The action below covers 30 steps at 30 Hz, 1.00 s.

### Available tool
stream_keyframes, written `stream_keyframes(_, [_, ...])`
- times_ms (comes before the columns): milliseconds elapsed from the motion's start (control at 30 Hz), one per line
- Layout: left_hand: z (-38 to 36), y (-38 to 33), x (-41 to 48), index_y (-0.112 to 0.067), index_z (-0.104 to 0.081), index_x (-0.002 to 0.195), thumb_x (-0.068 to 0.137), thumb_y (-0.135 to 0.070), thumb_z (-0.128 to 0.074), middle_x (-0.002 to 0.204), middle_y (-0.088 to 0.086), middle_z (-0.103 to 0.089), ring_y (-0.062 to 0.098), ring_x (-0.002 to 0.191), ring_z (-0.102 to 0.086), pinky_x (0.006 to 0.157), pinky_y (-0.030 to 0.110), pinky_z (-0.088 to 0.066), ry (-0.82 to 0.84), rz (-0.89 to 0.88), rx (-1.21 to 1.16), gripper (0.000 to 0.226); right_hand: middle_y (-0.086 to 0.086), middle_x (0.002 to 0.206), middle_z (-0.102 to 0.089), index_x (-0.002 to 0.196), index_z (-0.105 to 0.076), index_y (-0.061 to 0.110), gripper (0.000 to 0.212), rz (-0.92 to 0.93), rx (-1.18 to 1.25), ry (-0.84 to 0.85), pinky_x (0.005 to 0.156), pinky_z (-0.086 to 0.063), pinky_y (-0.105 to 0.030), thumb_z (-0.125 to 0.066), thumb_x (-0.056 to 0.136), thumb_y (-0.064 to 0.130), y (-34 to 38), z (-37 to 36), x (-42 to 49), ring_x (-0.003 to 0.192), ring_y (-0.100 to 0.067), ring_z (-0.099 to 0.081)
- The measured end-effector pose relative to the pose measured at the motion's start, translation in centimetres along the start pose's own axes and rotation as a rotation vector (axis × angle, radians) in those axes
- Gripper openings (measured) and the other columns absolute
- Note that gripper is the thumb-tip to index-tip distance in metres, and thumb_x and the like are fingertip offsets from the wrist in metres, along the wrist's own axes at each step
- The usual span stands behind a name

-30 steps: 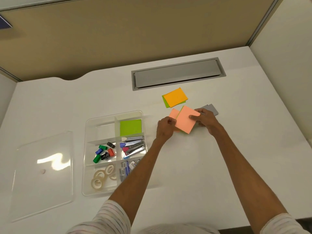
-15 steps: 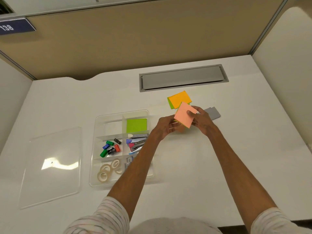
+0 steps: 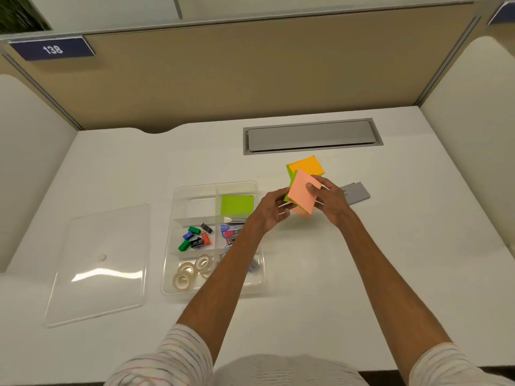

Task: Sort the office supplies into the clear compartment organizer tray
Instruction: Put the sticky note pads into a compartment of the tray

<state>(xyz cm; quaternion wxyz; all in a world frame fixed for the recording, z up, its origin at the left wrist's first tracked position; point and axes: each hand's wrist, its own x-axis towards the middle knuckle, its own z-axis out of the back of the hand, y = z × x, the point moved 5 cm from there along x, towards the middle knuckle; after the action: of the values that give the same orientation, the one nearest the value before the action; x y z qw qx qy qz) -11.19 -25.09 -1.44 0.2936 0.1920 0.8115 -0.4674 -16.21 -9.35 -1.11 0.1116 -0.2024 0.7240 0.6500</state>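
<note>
Both hands hold a stack of sticky note pads (image 3: 301,195), pink on top with green beneath, lifted just right of the clear organizer tray (image 3: 178,291). My left hand (image 3: 271,208) grips the stack's lower left edge; my right hand (image 3: 330,200) grips its right side, thumb on the pink face. An orange pad over a green one (image 3: 306,166) lies on the desk behind. In the tray sit a green pad (image 3: 237,205), coloured binder clips (image 3: 195,238), tape rolls (image 3: 192,270) and staplers (image 3: 230,231), partly hidden by my left forearm.
The tray's clear lid (image 3: 97,263) lies flat to the left. A grey flat box (image 3: 356,193) rests right of my hands. A grey cable hatch (image 3: 312,135) is set in the white desk at the back. Partition walls enclose the desk on three sides.
Both hands have lifted the pink-topped pads off the desk and gathered them into one stack, now tilted up. The camera view has shifted upward.
</note>
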Motion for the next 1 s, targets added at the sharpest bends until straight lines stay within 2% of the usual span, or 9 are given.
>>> stream_keyframes(67, [0.5, -0.2, -0.3, -0.017, -0.065, 0.084, 0.092, -0.024, -0.061, 0.071, -0.002, -0.069, 0.013, 0.072, -0.065, 0.044, 0.017, -0.046, -0.054, -0.038, -0.024, 0.011, -0.012, 0.124, -0.063, 0.125, -0.058, 0.016, 0.038, 0.014, 0.020, -0.015, 0.090, -0.053, -0.044, -0.068, 0.089, 0.016, 0.0, -0.2, -0.1, 0.112, -0.031, -0.059])
stream_keyframes(167, [1.4, -1.2, -0.7, -0.015, -0.067, 0.082, 0.091, -0.023, -0.062, 0.074, 0.001, -0.067, 0.014, 0.070, -0.063, 0.048, 0.021, -0.050, -0.175, -0.204, 0.108, 0.013, -0.016, 0.123, -0.065, 0.124, -0.061, 0.011, 0.040, 0.003, 0.022, -0.082, 0.083, -0.056, -0.041, -0.072, 0.085, 0.011, -0.1, -0.7, -0.3, 0.105, -0.030, -0.063])
stream_keyframes(267, [2.5, -2.5, -1.5, -0.006, -0.069, 0.094, 0.095, -0.021, -0.061, 0.080, 0.007, -0.067, 0.018, 0.069, -0.065, 0.046, 0.023, -0.054, -0.239, -0.392, 0.162, 0.017, -0.018, 0.120, -0.067, 0.121, -0.063, 0.007, 0.039, -0.015, 0.045, -0.151, 0.072, -0.057, -0.034, -0.073, 0.083, 0.008, -0.2, -1.2, -0.5, 0.099, -0.028, -0.064])
stream_keyframes(367, [5.0, -3.5, -2.3, -0.003, -0.069, 0.099, 0.097, -0.019, -0.058, 0.089, 0.012, -0.064, 0.023, 0.071, -0.064, 0.043, 0.023, -0.054, -0.348, -0.479, 0.194, 0.020, -0.020, 0.119, -0.066, 0.121, -0.063, 0.004, 0.038, -0.020, 0.082, -0.170, 0.070, -0.057, -0.034, -0.072, 0.084, 0.008, 0.0, -1.7, -0.6, 0.099, -0.028, -0.063])
stream_keyframes(533, [10.8, -5.2, -3.8, -0.007, -0.067, 0.102, 0.097, -0.020, -0.058, 0.098, 0.009, -0.065, 0.015, 0.062, -0.066, 0.043, 0.021, -0.054, -0.534, -0.512, 0.141, 0.017, -0.013, 0.107, -0.067, 0.119, -0.064, 0.006, 0.036, -0.002, 0.085, -0.189, 0.075, -0.058, -0.038, -0.072, 0.084, 0.008, 1.0, -3.1, -0.7, 0.097, -0.027, -0.065])
stream_keyframes(700, [16.7, -6.7, -5.7, 0.000, -0.068, 0.109, 0.098, -0.021, -0.055, 0.097, 0.012, -0.067, 0.017, 0.062, -0.066, 0.045, 0.023, -0.053, -0.674, -0.508, 0.014, 0.027, -0.014, 0.102, -0.067, 0.118, -0.064, 0.002, 0.032, 0.068, 0.002, -0.151, 0.060, -0.055, -0.027, -0.069, 0.086, 0.004, 1.5, -7.0, -0.7, 0.090, -0.026, -0.065])
stream_keyframes(800, [19.4, -7.4, -7.0, -0.001, -0.069, 0.105, 0.098, -0.022, -0.055, 0.099, 0.013, -0.068, 0.017, 0.062, -0.067, 0.047, 0.024, -0.053, -0.716, -0.528, 0.008, 0.026, -0.020, 0.113, -0.067, 0.117, -0.064, -0.001, 0.030, 0.116, -0.104, -0.119, 0.069, -0.058, -0.037, -0.067, 0.086, 0.000, 1.6, -9.9, -0.3, 0.093, -0.028, -0.065])
stream_keyframes(867, [20.8, -7.5, -7.8, -0.003, -0.068, 0.109, 0.099, -0.023, -0.055, 0.107, 0.014, -0.069, 0.018, 0.064, -0.067, 0.052, 0.027, -0.055, -0.730, -0.532, 0.012, 0.026, -0.020, 0.116, -0.067, 0.117, -0.065, 0.000, 0.030, 0.145, -0.203, -0.117, 0.078, -0.059, -0.045, -0.065, 0.087, 0.000, 1.7, -11.9, -0.1, 0.098, -0.030, -0.066])
stream_keyframes(1000, [22.9, -7.4, -8.7, -0.003, -0.066, 0.112, 0.100, -0.024, -0.053, 0.110, 0.017, -0.069, 0.018, 0.065, -0.067, 0.055, 0.029, -0.056, -0.743, -0.532, 0.032, 0.027, -0.018, 0.118, -0.066, 0.117, -0.066, 0.004, 0.031, 0.197, -0.346, -0.154, 0.077, -0.060, -0.051, -0.063, 0.086, 0.001, 1.9, -15.0, 0.1, 0.107, -0.032, -0.065])
